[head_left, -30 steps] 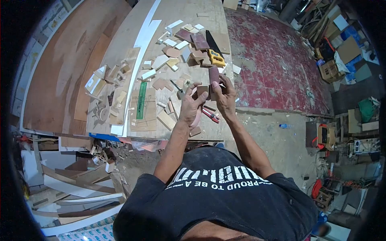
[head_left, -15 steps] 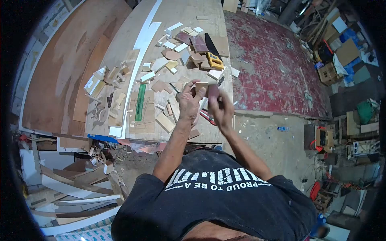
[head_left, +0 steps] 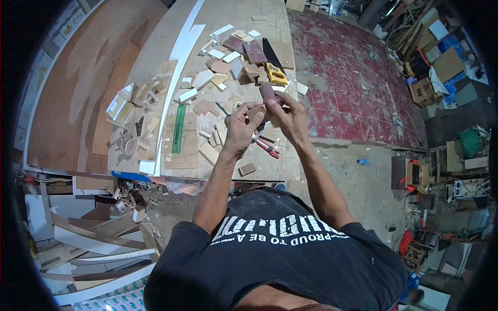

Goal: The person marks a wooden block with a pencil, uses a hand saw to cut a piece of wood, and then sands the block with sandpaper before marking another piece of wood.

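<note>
Over the workbench (head_left: 233, 166), my left hand (head_left: 241, 129) grips a small wooden piece (head_left: 255, 113) between thumb and fingers. My right hand (head_left: 289, 116) holds a dark reddish-brown block (head_left: 267, 93), whose lower end meets the wooden piece. Just below the hands lie red-handled pliers (head_left: 267, 148). A saw with a yellow handle (head_left: 276, 75) rests beyond them. To the left is a green ruler (head_left: 179, 129) on a thin board marked with lines (head_left: 191, 150). Wood offcuts (head_left: 203, 79) are scattered about the bench.
A small wood block (head_left: 247, 169) sits near the bench's front edge. Small wooden assemblies (head_left: 122, 106) stand at the left. Large brown sheets (head_left: 72, 78) lie farther left. Beyond the bench's right edge is a red floor (head_left: 347, 93); shelves and clutter line the far right.
The reddish-brown block has moved left and up and is now tilted against the wooden piece. My right hand is no longer blurred. The wooden piece has tilted, and more of the pliers shows.
</note>
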The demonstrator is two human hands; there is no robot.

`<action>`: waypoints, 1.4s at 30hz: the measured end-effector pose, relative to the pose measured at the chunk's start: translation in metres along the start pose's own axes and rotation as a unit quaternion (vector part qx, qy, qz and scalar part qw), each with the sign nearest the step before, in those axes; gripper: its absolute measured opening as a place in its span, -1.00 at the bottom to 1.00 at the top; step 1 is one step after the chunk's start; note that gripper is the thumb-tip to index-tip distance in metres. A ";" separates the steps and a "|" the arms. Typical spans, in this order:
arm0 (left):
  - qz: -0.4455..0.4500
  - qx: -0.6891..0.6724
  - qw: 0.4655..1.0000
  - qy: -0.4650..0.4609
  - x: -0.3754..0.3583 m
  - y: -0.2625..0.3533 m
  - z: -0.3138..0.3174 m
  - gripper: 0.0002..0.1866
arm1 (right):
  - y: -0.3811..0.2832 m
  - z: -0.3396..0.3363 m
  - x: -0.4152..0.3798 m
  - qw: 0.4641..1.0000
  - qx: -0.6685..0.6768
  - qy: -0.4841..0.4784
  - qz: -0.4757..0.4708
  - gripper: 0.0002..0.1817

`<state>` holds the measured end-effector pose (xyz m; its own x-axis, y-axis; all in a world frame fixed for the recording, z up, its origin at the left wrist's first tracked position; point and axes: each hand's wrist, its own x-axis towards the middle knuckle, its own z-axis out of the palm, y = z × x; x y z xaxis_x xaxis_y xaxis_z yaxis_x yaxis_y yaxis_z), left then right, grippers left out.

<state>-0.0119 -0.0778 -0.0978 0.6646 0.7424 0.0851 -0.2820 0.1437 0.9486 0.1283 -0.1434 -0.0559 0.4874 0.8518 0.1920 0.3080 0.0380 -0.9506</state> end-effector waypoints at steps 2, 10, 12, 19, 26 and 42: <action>-0.003 -0.003 1.000 0.012 0.001 0.001 0.002 -0.72 | 0.007 0.001 0.008 0.996 0.073 0.011 0.054 -0.55; 0.003 0.043 0.997 0.059 -0.003 0.003 -0.001 -0.77 | 0.020 0.011 0.016 0.998 0.048 -0.005 0.048 -0.54; 0.006 0.046 0.997 0.057 0.000 -0.001 -0.002 -0.74 | 0.022 0.010 0.013 0.999 0.029 0.034 0.021 -0.54; 0.060 0.227 0.971 0.051 0.000 -0.012 -0.009 -0.68 | 0.010 0.018 0.000 0.964 -0.163 0.127 -0.166 -0.68; 0.014 0.092 0.990 0.103 0.000 -0.008 0.001 -0.65 | 0.009 0.006 -0.008 0.943 -0.180 0.164 -0.227 -0.66; 0.029 -0.058 0.992 0.110 -0.001 -0.005 -0.007 -0.69 | 0.010 -0.003 -0.012 0.995 0.028 -0.096 0.001 -0.61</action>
<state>-0.0158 -0.0751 -0.1051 0.4817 0.8744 0.0582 -0.4015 0.1611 0.9016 0.1279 -0.1545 -0.0674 0.3205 0.9362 0.1443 0.2589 0.0599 -0.9641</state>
